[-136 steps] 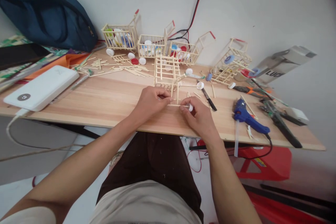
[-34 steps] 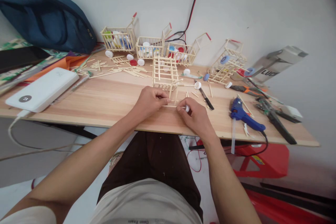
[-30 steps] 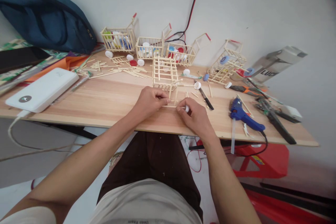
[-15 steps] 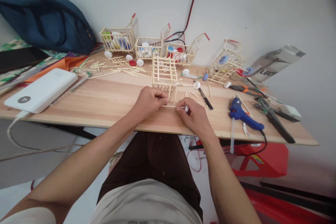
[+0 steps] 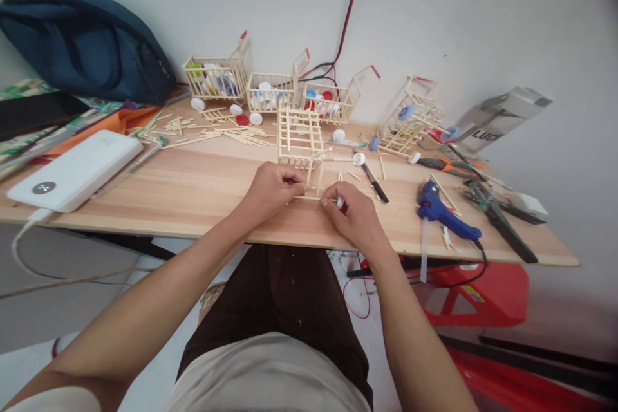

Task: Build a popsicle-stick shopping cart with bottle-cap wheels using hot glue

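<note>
A small cart built of thin wooden sticks (image 5: 290,143) lies tipped on the table, its slatted basket facing away from me. My left hand (image 5: 276,192) is closed in a pinch at the near end of its frame, by the crosswise stick. On the other side, my right hand (image 5: 355,212) pinches the right end of that near stick. A white cap wheel (image 5: 340,201) shows partly behind my right fingers. Farther out, another white cap wheel (image 5: 358,159) sits at the end of a second stick. My fingertips hide the exact contact points.
Several finished stick carts (image 5: 215,77) with coloured caps stand along the wall. Loose sticks (image 5: 241,135) lie behind my left hand. To the right are a black pen (image 5: 375,183), a blue glue gun (image 5: 447,215) and pliers (image 5: 444,165). A white power bank (image 5: 74,170) lies left.
The camera view has shifted slightly. Both hands keep the same pinch on the cart, with hardly any movement.
</note>
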Demonstrator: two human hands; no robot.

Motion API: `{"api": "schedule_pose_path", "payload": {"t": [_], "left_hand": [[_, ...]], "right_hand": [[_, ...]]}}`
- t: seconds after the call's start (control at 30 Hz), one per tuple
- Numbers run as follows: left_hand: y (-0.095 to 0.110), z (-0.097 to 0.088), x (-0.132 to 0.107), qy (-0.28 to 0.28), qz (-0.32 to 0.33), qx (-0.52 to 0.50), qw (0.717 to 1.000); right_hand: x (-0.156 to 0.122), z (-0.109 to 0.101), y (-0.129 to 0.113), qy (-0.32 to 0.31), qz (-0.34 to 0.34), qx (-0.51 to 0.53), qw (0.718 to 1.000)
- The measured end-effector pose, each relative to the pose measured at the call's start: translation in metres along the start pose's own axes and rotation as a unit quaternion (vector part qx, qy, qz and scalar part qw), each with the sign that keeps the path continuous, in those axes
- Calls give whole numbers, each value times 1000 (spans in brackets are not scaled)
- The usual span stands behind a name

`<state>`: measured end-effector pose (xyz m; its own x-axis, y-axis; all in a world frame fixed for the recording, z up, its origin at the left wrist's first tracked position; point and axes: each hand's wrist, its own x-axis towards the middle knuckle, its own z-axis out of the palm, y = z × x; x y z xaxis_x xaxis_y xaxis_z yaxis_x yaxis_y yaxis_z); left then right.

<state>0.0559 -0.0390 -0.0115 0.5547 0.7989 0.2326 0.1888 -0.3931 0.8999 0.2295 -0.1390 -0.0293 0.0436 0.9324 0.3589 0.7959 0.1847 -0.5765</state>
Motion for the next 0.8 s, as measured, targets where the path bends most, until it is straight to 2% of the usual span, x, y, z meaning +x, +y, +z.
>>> {"api": "schedule_pose_path", "payload": {"t": [0.3, 0.53, 0.8], "left_hand": [[0, 0, 0, -12, -21, -4, 1000], [-5, 0, 0, -11, -10, -14, 1000], [-4, 1, 0, -1, -30, -49, 998]], "right_hand": [[1, -1, 0, -3, -10, 0, 1000], [3, 0, 0, -9, -13, 3, 1000], [2, 2, 2, -10, -14, 6, 1000]]}}
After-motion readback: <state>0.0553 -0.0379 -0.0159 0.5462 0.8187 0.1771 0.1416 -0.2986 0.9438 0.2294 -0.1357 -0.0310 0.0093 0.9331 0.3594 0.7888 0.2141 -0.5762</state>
